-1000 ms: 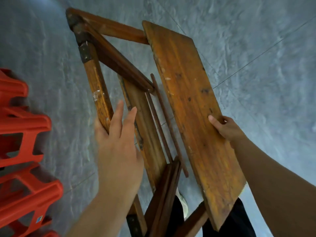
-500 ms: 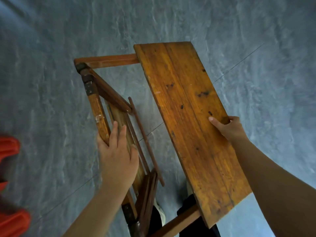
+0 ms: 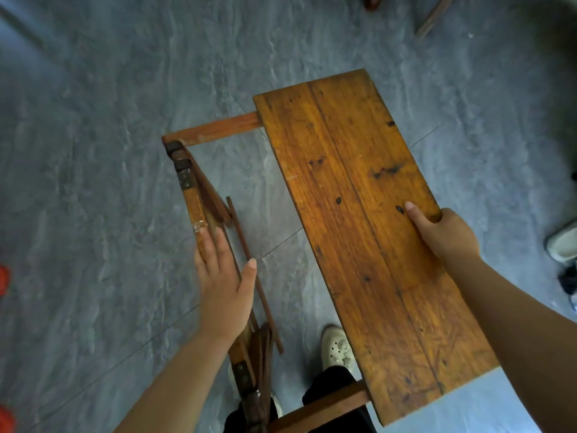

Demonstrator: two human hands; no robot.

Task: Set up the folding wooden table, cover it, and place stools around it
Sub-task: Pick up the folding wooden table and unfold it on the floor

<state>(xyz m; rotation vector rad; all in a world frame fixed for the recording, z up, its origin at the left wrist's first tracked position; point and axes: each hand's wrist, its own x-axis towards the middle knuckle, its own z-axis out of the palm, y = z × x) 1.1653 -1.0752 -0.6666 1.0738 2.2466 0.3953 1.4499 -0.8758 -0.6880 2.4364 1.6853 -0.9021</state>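
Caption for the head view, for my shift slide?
Mid-setup: the right hand grips the edge of the tabletop panel; the left hand lies flat on the folded leg frame.

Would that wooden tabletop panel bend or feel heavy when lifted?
Probably stiff: the tabletop panel looks like solid planks, lying straight. Likely heavyish, and being joined to the folding frame, it should swing rather than lift free. Its worn surface probably won't slip in the right hand.

Orange-brown tabletop (image 3: 359,214) (dark-spotted), grey floor (image 3: 109,120)
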